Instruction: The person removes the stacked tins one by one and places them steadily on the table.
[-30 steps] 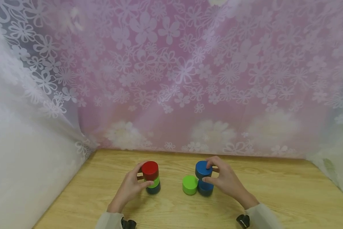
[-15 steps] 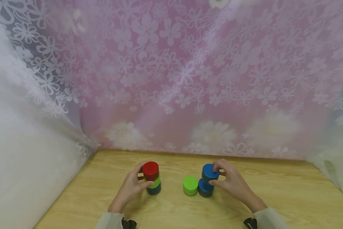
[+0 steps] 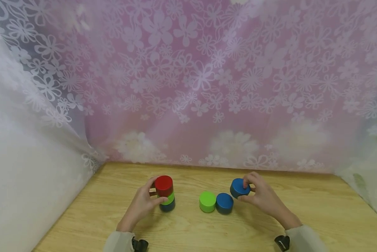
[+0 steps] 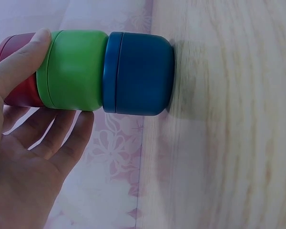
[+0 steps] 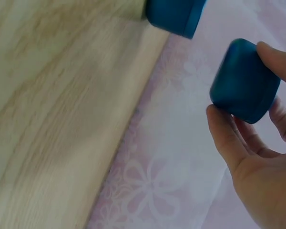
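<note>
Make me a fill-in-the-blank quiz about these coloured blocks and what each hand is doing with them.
1. The top block of the three-block stack held by the left hand is ____.
2. The right hand holds a ____ block above the table.
3. The middle block of the stack is ____.
4. The green block on the table sits beside a ____ block.

Missing words: red; blue; green; blue

bare wooden table (image 3: 270,231) lies open along the near edge and to the right. the floral curtain (image 3: 188,87) closes the far and left sides. between the three-cylinder stack (image 3: 165,193) and green cylinder (image 3: 207,201) runs a clear gap.
</note>
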The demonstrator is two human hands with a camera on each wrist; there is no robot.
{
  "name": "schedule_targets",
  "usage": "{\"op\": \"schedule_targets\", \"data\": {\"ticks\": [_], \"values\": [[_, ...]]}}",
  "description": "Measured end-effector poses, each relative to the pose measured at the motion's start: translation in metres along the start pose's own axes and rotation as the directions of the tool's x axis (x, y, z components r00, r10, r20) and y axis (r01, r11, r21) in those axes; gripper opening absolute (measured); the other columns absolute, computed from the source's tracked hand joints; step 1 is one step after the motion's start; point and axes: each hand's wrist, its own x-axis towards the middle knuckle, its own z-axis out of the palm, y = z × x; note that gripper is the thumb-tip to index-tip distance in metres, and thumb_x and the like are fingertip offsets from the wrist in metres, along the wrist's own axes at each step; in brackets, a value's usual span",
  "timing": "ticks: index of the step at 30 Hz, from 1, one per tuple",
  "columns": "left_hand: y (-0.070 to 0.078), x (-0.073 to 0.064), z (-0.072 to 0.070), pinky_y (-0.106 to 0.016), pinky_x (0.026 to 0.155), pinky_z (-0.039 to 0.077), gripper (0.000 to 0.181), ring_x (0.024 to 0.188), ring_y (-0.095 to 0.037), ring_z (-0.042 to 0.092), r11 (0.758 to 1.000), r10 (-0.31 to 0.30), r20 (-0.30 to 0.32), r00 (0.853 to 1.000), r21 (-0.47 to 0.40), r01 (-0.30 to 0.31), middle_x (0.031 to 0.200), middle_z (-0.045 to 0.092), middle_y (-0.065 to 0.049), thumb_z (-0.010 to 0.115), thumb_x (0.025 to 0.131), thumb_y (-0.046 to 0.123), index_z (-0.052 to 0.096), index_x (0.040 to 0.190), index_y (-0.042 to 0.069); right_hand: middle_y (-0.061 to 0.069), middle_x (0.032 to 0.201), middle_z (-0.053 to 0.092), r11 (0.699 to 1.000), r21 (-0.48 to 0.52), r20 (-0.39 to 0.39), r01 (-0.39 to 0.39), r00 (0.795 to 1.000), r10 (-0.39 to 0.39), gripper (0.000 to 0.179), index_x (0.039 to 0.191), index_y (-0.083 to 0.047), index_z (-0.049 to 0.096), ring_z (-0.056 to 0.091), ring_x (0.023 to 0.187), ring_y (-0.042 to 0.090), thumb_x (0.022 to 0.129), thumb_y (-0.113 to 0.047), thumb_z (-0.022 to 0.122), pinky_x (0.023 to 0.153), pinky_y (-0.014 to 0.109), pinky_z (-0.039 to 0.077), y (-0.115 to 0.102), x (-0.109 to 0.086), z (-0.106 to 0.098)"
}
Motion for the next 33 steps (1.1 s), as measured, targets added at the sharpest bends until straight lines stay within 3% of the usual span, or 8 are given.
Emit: {"op": "schedule_targets", "data": {"ticks": [3, 10, 16, 33], "values": [[0.001, 0.0, -0.001, -0.041, 0.093, 0.056, 0.069, 0.119, -0.036, 0.059, 1.0, 0.001, -0.001, 1.0, -0.001, -0.001, 0.127, 0.065, -0.013, 0.085, 0.08, 0.001, 0.052, 0.14, -0.002, 0.001, 0.091, 0.045, 1.0, -0.005, 0.032, -0.004, 0.999, 0.005, 0.047, 0.083, -0.013, 0.047, 0.05, 0.088, 0.025, 0.071, -0.001, 0.091, 0.069, 0.046, 0.054, 0.004, -0.001, -0.004], [0.002, -0.005, -0.001, -0.042, 0.093, 0.056, 0.068, 0.119, -0.037, 0.06, 1.0, -0.015, -0.004, 1.0, -0.011, 0.015, 0.127, 0.065, -0.015, 0.086, 0.079, 0.0, 0.053, 0.139, -0.002, -0.001, 0.089, 0.046, 0.997, -0.041, 0.141, 0.064, 0.988, -0.058, 0.048, 0.08, -0.013, 0.048, 0.056, 0.085, 0.016, 0.068, -0.008, 0.094, 0.065, 0.032, 0.048, 0.015, -0.006, -0.003], [-0.001, -0.006, 0.0, -0.04, 0.092, 0.057, 0.07, 0.12, -0.037, 0.059, 1.0, -0.002, -0.006, 1.0, -0.001, 0.002, 0.127, 0.065, -0.013, 0.085, 0.079, -0.002, 0.052, 0.14, -0.001, 0.0, 0.087, 0.043, 0.999, -0.028, 0.218, 0.02, 0.976, -0.013, 0.048, 0.08, -0.013, 0.046, 0.057, 0.087, 0.019, 0.071, -0.01, 0.092, 0.065, 0.03, 0.043, 0.021, -0.01, 0.0], [0.004, -0.001, -0.001, -0.04, 0.094, 0.056, 0.07, 0.122, -0.035, 0.059, 1.0, -0.012, 0.007, 1.0, -0.022, 0.012, 0.129, 0.063, -0.015, 0.085, 0.081, 0.002, 0.051, 0.141, -0.002, 0.0, 0.083, 0.039, 0.998, -0.058, 0.29, -0.011, 0.957, 0.027, 0.05, 0.078, -0.013, 0.044, 0.055, 0.089, 0.02, 0.068, -0.009, 0.093, 0.066, 0.032, 0.038, 0.026, -0.012, 0.004]]}}
